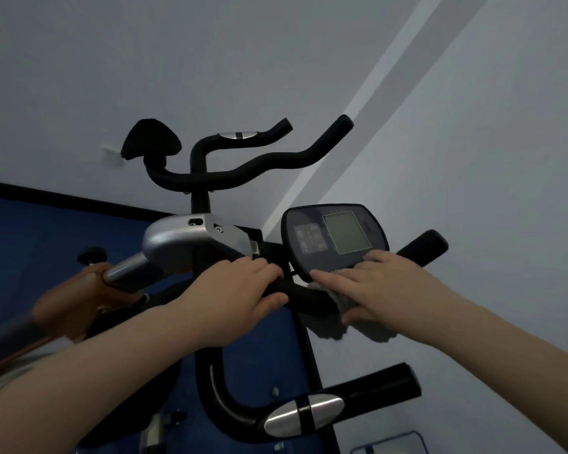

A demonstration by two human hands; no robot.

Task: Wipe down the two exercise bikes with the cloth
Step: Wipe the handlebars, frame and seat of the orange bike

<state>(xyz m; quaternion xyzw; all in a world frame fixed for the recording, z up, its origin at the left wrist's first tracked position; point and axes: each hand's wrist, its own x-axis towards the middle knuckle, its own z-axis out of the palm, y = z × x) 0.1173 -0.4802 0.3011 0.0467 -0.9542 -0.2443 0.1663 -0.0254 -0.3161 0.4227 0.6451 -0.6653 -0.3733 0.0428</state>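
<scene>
Near bike handlebar [295, 291], long axis running left-right: left hand [233, 296] gripping it, fingers curled. Right hand [377, 286], fingers straight, pressing grey cloth [341, 303] against console [335, 240] lower edge.

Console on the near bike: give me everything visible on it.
The console is a dark, rounded panel, plastic by its look, mounted above the near bike's black handlebar. A blank greyish rectangular screen sits near its middle, with a block of small buttons or labels to the screen's left, too dim to read. It faces up toward the camera, tilted. The right hand lies flat over its lower edge, pressing a pale cloth that hangs below. The left hand grips the handlebar beside it, apart from the panel.
</scene>
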